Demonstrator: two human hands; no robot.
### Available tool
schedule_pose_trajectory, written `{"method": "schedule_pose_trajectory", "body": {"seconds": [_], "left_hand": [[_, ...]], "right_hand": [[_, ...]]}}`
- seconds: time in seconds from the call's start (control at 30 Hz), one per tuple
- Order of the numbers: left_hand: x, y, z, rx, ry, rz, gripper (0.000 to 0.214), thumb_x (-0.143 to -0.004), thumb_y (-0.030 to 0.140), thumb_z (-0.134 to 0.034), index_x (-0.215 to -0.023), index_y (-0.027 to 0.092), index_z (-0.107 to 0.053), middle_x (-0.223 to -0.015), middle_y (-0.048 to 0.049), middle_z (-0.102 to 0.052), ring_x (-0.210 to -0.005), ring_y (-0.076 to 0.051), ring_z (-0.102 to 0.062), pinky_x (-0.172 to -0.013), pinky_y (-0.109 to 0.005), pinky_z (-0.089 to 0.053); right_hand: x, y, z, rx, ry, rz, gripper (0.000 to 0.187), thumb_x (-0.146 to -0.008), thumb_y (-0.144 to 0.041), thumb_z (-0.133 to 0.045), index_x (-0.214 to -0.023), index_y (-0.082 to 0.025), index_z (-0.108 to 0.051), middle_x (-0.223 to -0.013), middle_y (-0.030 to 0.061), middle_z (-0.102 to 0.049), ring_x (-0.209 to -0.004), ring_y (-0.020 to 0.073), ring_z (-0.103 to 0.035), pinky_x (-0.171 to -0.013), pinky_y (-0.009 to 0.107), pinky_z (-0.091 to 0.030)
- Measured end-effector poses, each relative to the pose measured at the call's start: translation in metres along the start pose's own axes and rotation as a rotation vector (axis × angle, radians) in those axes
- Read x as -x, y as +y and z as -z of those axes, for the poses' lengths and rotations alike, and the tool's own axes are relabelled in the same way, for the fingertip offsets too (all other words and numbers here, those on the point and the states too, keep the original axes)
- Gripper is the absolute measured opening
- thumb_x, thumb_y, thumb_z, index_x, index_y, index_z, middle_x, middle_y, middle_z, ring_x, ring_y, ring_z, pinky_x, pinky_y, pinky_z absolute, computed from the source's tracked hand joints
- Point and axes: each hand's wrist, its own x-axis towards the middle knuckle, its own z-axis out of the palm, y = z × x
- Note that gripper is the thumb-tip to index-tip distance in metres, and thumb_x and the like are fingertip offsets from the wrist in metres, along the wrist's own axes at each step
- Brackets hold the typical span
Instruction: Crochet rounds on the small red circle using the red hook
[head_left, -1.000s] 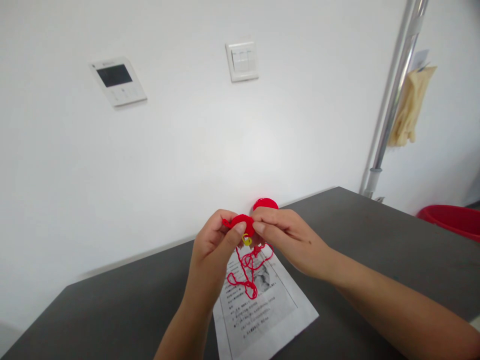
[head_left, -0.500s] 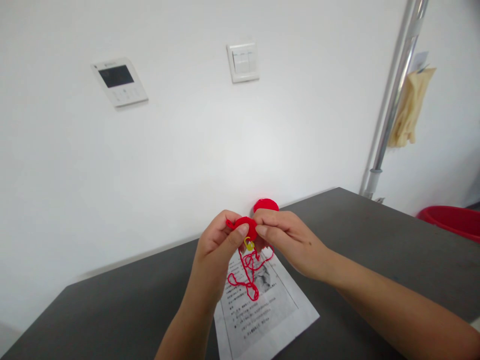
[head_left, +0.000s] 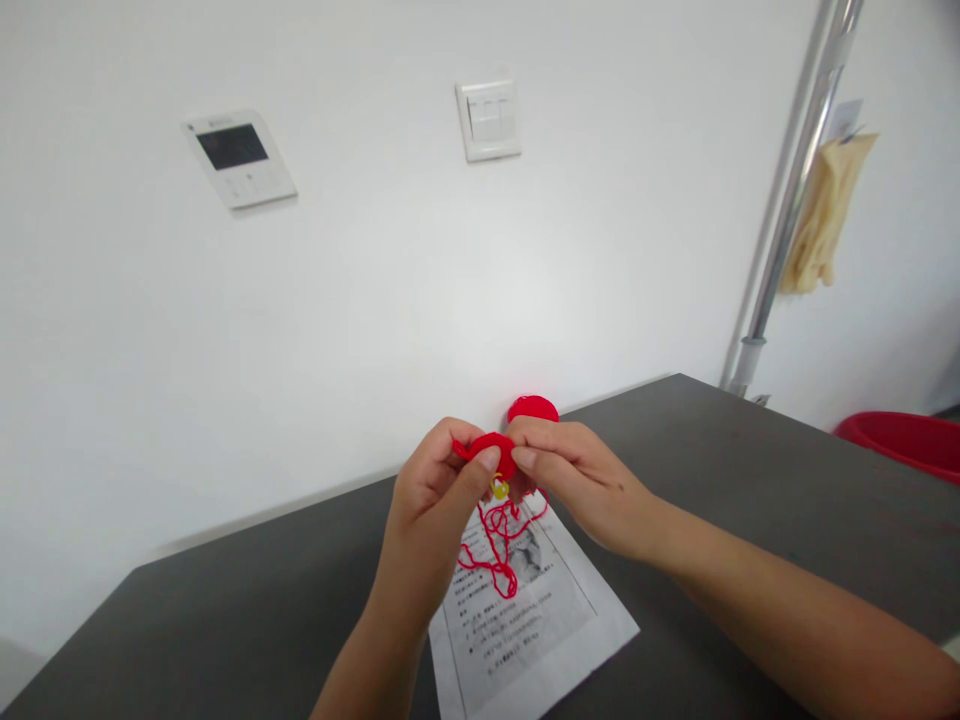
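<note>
Between my two hands is a small red piece of knitted or crocheted yarn work. My left hand is closed on its left side, thumb on the near face. On its right edge my right hand pinches with thumb and forefinger. A small yellow ring-like piece, perhaps a stitch marker, hangs just under the work. Loose red yarn trails in loops below, over a printed sheet. Behind my right hand stands a round red thing, possibly a yarn ball, partly hidden. My other fingertips are hidden.
The dark grey table meets a white wall, which bears an intercom panel and a light switch. To the right are a metal pole, hanging pale yellow gloves and a red basin.
The yellow piece below the work has turned slightly, and the left loop of the yarn is now partly behind my left hand. Both hands keep nearly the same place and grip.
</note>
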Motion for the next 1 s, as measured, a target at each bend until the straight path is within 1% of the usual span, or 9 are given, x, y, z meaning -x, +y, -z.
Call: {"method": "schedule_pose_trajectory", "body": {"seconds": [0.2, 0.33, 0.43, 0.57, 0.77, 0.87, 1.0], "left_hand": [[0.0002, 0.0031, -0.0011, -0.023, -0.019, -0.021, 0.013, -0.088, 0.025, -0.065, -0.077, 0.019, -0.061, -0.063, 0.0036, -0.061, -0.062, -0.011, -0.055, -0.06, -0.022, -0.042], [-0.0008, 0.0056, -0.0023, -0.031, -0.03, -0.036, 0.011, -0.088, 0.022, -0.064, -0.078, 0.02, -0.062, -0.063, 0.0038, -0.063, -0.063, -0.011, -0.057, -0.062, -0.021, -0.044], [-0.0003, 0.006, -0.0021, -0.052, -0.022, -0.036, 0.012, -0.088, 0.023, -0.064, -0.078, 0.019, -0.061, -0.064, 0.0033, -0.064, -0.062, -0.011, -0.057, -0.06, -0.021, -0.043], [0.0011, 0.0053, -0.0005, -0.064, -0.032, -0.029, 0.013, -0.088, 0.024, -0.065, -0.077, 0.019, -0.061, -0.065, 0.0037, -0.064, -0.061, -0.01, -0.056, -0.059, -0.021, -0.042], [0.0004, 0.0066, 0.0007, -0.095, -0.06, -0.037, 0.013, -0.09, 0.025, -0.063, -0.078, 0.02, -0.061, -0.065, 0.0041, -0.064, -0.064, -0.011, -0.057, -0.062, -0.021, -0.043], [-0.001, 0.0067, 0.0004, -0.107, -0.077, -0.038, 0.014, -0.09, 0.025, -0.063, -0.078, 0.02, -0.06, -0.064, 0.0048, -0.062, -0.062, -0.01, -0.055, -0.06, -0.021, -0.041], [-0.0001, 0.0057, 0.0014, -0.141, -0.07, -0.043, 0.015, -0.09, 0.026, -0.064, -0.077, 0.02, -0.06, -0.066, 0.0051, -0.06, -0.062, -0.009, -0.051, -0.058, -0.02, -0.039]], "right_hand": [[-0.0004, 0.0018, 0.0015, 0.013, -0.001, -0.007, 0.029, -0.094, -0.02, -0.042, -0.065, -0.019, -0.046, -0.061, -0.0046, -0.046, -0.056, 0.0092, -0.042, -0.053, 0.023, -0.033], [-0.0019, 0.0008, 0.002, 0.014, -0.002, -0.003, 0.03, -0.095, -0.022, -0.041, -0.065, -0.019, -0.046, -0.061, -0.0045, -0.046, -0.055, 0.0091, -0.042, -0.052, 0.023, -0.032], [-0.0028, 0.0008, 0.0021, 0.03, 0.001, -0.006, 0.03, -0.094, -0.023, -0.042, -0.064, -0.02, -0.045, -0.059, -0.0047, -0.045, -0.053, 0.0089, -0.04, -0.051, 0.023, -0.031], [-0.0032, 0.001, 0.0022, 0.041, -0.006, -0.028, 0.028, -0.092, -0.022, -0.041, -0.064, -0.019, -0.046, -0.06, -0.0036, -0.048, -0.055, 0.0095, -0.043, -0.052, 0.023, -0.033], [-0.0012, -0.0002, 0.0019, 0.021, -0.017, -0.045, 0.03, -0.092, -0.026, -0.041, -0.064, -0.019, -0.048, -0.061, -0.0022, -0.049, -0.056, 0.0106, -0.044, -0.053, 0.024, -0.035], [-0.0003, -0.0006, 0.0019, 0.029, -0.013, -0.055, 0.031, -0.092, -0.028, -0.041, -0.063, -0.02, -0.046, -0.06, -0.0025, -0.046, -0.055, 0.0109, -0.043, -0.052, 0.025, -0.034], [-0.001, -0.0003, 0.0025, 0.041, -0.015, -0.078, 0.029, -0.09, -0.026, -0.04, -0.062, -0.02, -0.045, -0.059, -0.002, -0.047, -0.055, 0.0112, -0.042, -0.052, 0.025, -0.033]]}}
